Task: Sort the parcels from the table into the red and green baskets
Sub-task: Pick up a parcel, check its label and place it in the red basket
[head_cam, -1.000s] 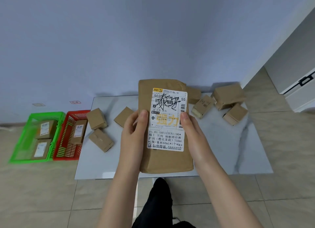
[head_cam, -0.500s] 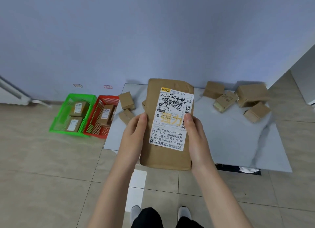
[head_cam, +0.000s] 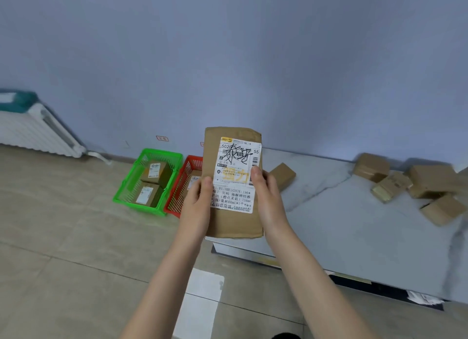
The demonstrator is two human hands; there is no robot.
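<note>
One parcel [head_cam: 233,184] is held upright in the air, overlapping the red basket's [head_cam: 182,186] right end. Left hand [head_cam: 196,204] and right hand [head_cam: 268,199] pinch its long sides, thumbs in front, other fingers hidden. Left hand is nearer that basket; the green basket [head_cam: 159,151] touches the red basket's far side.

A: Where does the head camera look from?
B: The person's head, wide-angle, facing forward and down. The left hand [head_cam: 196,202], right hand [head_cam: 267,199] and parcel [head_cam: 234,186] are close; the green basket [head_cam: 128,175], red basket [head_cam: 174,199] and table [head_cam: 354,224] are farther.

Left hand [head_cam: 197,205], right hand [head_cam: 266,199]: curled grip.
</note>
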